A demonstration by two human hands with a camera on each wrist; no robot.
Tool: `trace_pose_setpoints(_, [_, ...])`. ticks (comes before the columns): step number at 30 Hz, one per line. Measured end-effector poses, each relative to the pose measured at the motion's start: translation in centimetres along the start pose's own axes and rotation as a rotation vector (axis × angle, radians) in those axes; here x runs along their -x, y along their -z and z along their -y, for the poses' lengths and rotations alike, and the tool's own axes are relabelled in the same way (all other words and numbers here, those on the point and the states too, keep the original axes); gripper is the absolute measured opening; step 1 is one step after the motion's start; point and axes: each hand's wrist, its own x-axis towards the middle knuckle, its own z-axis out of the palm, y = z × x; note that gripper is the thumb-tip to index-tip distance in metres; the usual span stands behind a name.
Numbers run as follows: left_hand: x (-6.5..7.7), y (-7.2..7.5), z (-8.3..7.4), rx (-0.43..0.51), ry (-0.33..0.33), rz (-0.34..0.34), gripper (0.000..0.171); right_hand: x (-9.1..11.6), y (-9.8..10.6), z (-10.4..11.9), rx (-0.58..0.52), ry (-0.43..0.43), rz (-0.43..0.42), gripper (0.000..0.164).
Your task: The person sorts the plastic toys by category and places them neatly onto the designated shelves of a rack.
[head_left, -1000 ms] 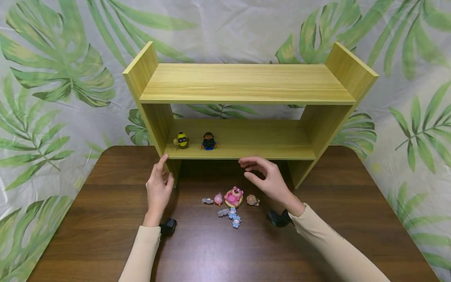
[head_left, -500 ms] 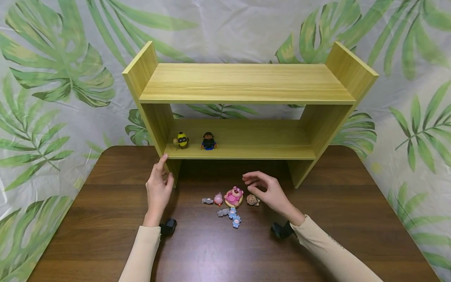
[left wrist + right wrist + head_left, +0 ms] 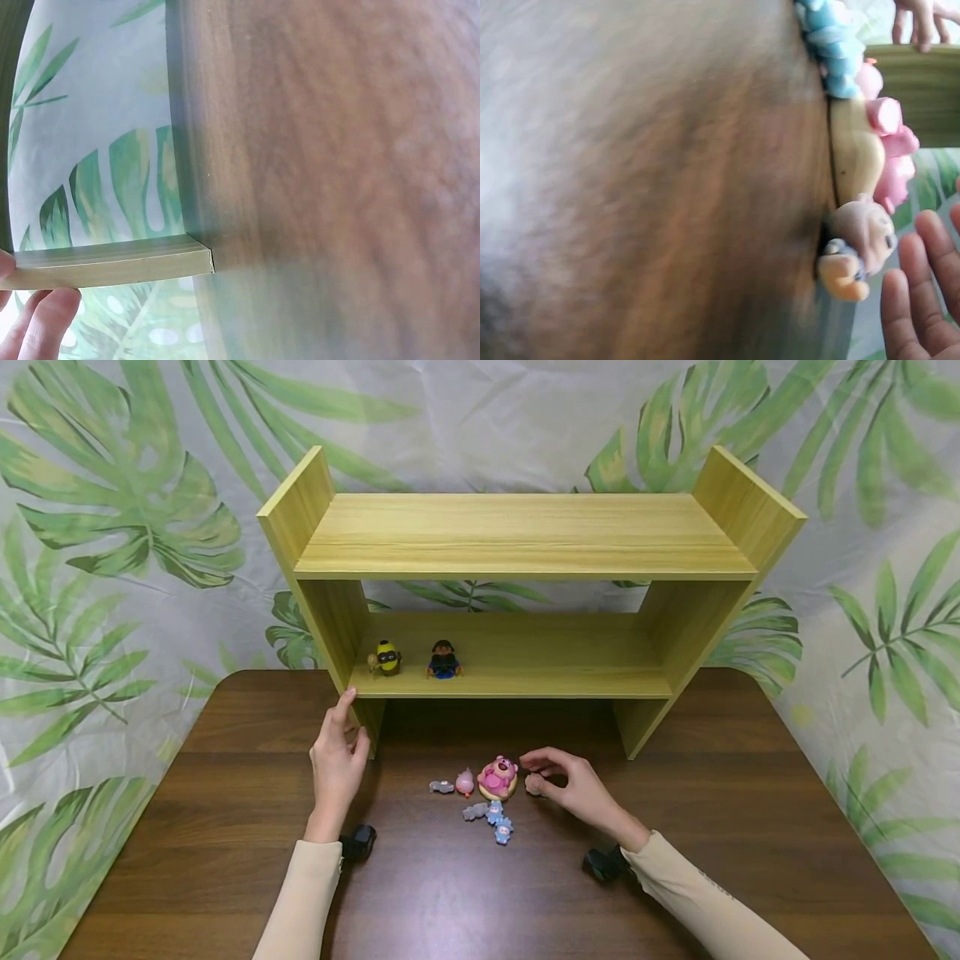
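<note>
My left hand (image 3: 337, 760) holds the front edge of the wooden shelf's left upright (image 3: 112, 266), with fingertips on both sides of the panel. My right hand (image 3: 573, 789) is low over the table beside a small tan figurine (image 3: 533, 783), its fingers gently bent and spread from the thumb. In the right wrist view the fingers (image 3: 922, 300) are apart from this figurine, which has a round pinkish head. Left of it sits a pink bear (image 3: 498, 777) in a pale yellow ring. A pink figure (image 3: 465, 782), grey figures (image 3: 475, 812) and blue figures (image 3: 503, 832) lie close by.
The light wooden shelf (image 3: 510, 535) stands at the back of the dark brown table (image 3: 450, 893). On its middle board are a yellow figure with goggles (image 3: 387, 658) and a dark figure in blue (image 3: 444, 660). A leaf-print cloth (image 3: 487, 410) hangs behind.
My right hand has come down from in front of the middle board to the tan figurine. The left hand stays at the shelf's upright.
</note>
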Motion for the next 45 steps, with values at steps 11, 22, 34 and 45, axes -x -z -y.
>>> trace_pose_setpoints(11, [0.0, 0.0, 0.0, 0.002, 0.002, -0.008, 0.079, 0.3, -0.3, -3.8, 0.127, -0.050, -0.008, 0.026])
trace_pose_setpoints(22, [-0.1, 0.0, -0.1, 0.013, 0.015, 0.006, 0.072, 0.4, -0.1, -3.9, 0.215, -0.115, 0.028, 0.023])
trace_pose_setpoints(34, [0.0, 0.1, -0.1, 0.004, 0.012, 0.011, 0.072, 0.4, -0.2, -3.1, 0.203, -0.133, 0.015, 0.018])
trace_pose_setpoints(45, [0.0, 0.1, -0.1, 0.003, 0.008, 0.011, 0.072, 0.3, 0.0, -1.7, 0.129, -0.131, 0.014, 0.020])
